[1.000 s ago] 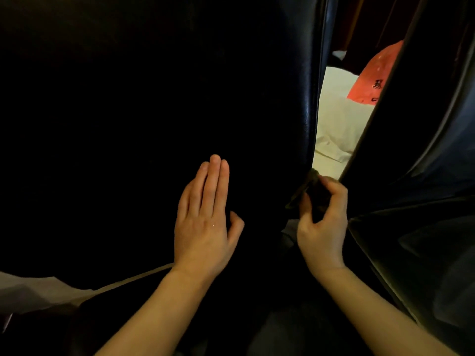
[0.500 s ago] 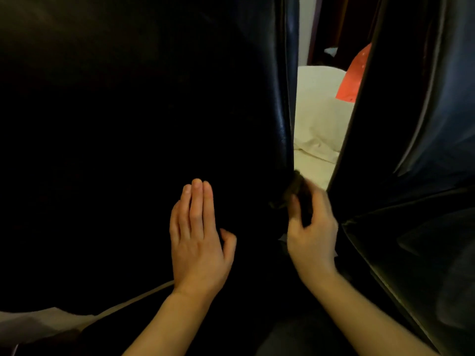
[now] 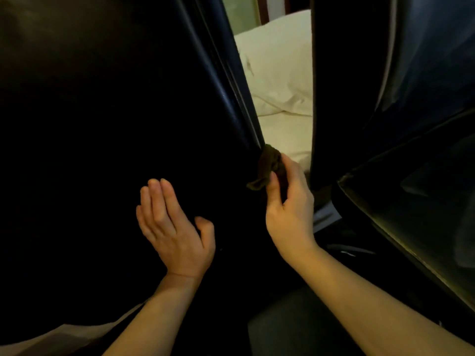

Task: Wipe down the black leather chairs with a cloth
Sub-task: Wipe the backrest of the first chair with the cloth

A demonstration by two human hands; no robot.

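Pinching dark cloth (image 3: 268, 165) against left chair (image 3: 128, 98) edge, right hand (image 3: 289, 211); fingertips hidden. Left hand (image 3: 174, 227) flat, fingers straight. Right chair (image 3: 398, 98) cropped.

Dim, warm light. At twelve o'clock lies a cream-white rumpled pillow (image 3: 280, 70) on a pale cream bed sheet (image 3: 285, 137); above it, a pale greenish wall (image 3: 239, 14) and dark reddish wooden frame (image 3: 262, 9).

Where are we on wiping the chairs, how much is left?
Done: cannot tell; the dark leather shows no wipe marks. In hand: the right hand pinches the cloth against the side edge of the left chair, while the left hand lies flat on its back. Left: the right chair, with no hand on it.
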